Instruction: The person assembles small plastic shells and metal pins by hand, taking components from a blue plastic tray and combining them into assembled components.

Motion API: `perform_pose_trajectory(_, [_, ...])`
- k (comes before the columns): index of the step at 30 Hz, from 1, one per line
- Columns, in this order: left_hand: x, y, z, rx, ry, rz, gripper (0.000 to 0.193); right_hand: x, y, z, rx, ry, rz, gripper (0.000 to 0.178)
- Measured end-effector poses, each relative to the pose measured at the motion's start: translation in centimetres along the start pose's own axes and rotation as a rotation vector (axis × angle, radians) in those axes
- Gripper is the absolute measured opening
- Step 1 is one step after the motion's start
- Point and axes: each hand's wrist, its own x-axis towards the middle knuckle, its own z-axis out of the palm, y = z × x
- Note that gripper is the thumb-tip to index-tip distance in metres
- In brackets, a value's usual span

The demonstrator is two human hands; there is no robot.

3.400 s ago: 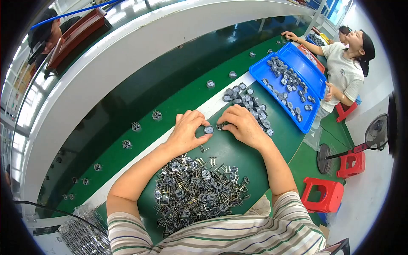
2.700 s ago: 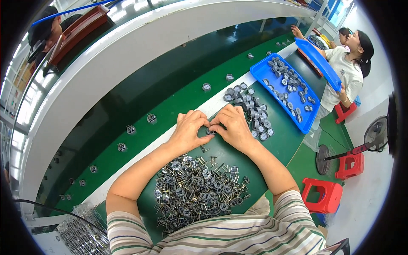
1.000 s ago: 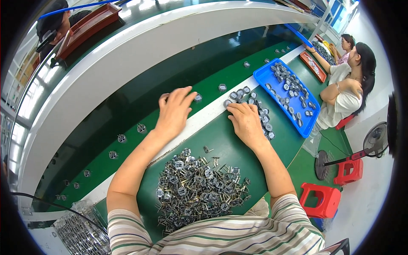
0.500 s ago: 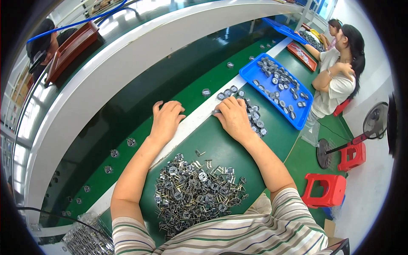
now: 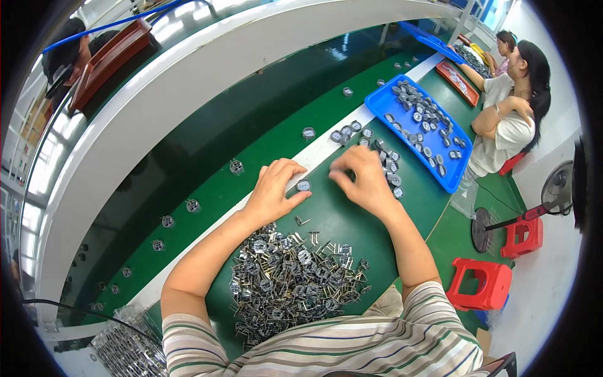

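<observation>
My left hand (image 5: 274, 190) is at the white edge strip, thumb and fingers apart. Between its fingertips and thumb, a small round grey part with a pale face (image 5: 303, 185) rests on the green tabletop, not gripped. My right hand (image 5: 364, 182) hovers to the right, slightly smeared by motion; a gap shows between its thumb and curled fingers, and nothing is visible in it. Beside and beyond it lies a cluster of similar grey round parts (image 5: 393, 164). In front of my body is a heap of small dark parts with metal pins (image 5: 295, 283).
A blue tray (image 5: 451, 181) of grey round parts stands at the right, with a red tray (image 5: 466, 94) beyond. Spaced parts (image 5: 193, 205) sit on the green belt (image 5: 264, 151). A co-worker (image 5: 502, 119) sits at the right, near red stools (image 5: 480, 270) and a fan (image 5: 556, 182).
My left hand has come off the belt, right and nearer, beside a round grey part now on the tabletop. My right hand has shifted slightly right, its fingers opening. Another part shows on the belt.
</observation>
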Motion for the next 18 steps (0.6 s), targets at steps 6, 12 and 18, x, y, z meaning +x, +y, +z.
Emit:
perform_pose_trajectory(6, [-0.6, -1.2, 0.0, 0.054, -0.034, 0.025, 0.036, -1.1, -4.0, 1.5, 0.273, -0.498, -0.190, 0.016])
perform_pose_trajectory(12, [-0.4, -0.9, 0.0, 0.047, -0.031, 0.020, 0.033, -0.7, -4.2, 0.0, 0.417, -0.454, 0.131, 0.014])
perform_pose_trajectory(18, [-0.5, -0.5, -0.3, 0.049, -0.038, 0.022, 0.033, 0.2, -3.4, -1.7, 0.420, -0.314, 0.363, 0.011])
